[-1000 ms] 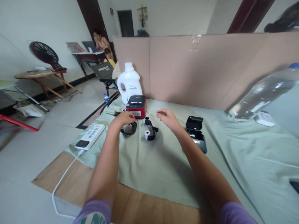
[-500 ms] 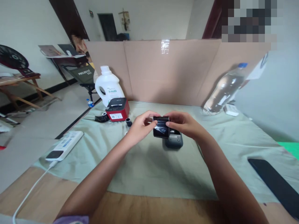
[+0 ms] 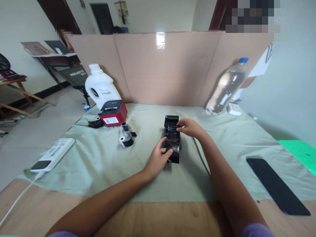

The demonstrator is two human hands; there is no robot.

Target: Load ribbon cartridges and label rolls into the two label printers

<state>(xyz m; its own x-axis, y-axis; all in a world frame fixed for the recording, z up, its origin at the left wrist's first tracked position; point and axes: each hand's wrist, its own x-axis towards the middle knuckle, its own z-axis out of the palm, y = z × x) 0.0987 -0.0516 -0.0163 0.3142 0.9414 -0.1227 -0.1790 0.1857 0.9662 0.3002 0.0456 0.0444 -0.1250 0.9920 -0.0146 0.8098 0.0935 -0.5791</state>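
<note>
A glossy black ribbon roll (image 3: 173, 141) is stretched between my two hands over a small dark printer (image 3: 165, 132), whose lid (image 3: 171, 120) stands raised at the far side. My left hand (image 3: 158, 157) is closed on the near end of the ribbon, thumb on top. Fingers of my right hand (image 3: 189, 127) pinch its far end by the lid. The ribbon covers most of the printer. To the left, a second black ribbon with white-ended cores (image 3: 127, 141) lies on the cloth.
A red-and-black printer (image 3: 114, 113) stands before a white jug (image 3: 102, 85), beside another black roll (image 3: 95, 122). A white power strip (image 3: 55, 153) lies left, a dark phone (image 3: 275, 184) right. A clear bottle (image 3: 227, 87) leans against the cardboard screen (image 3: 168, 72).
The ribbon has been drawn out from a compact roll into a longer strip. My left hand has moved nearer to me, and the printer's raised lid now shows. The view has shifted.
</note>
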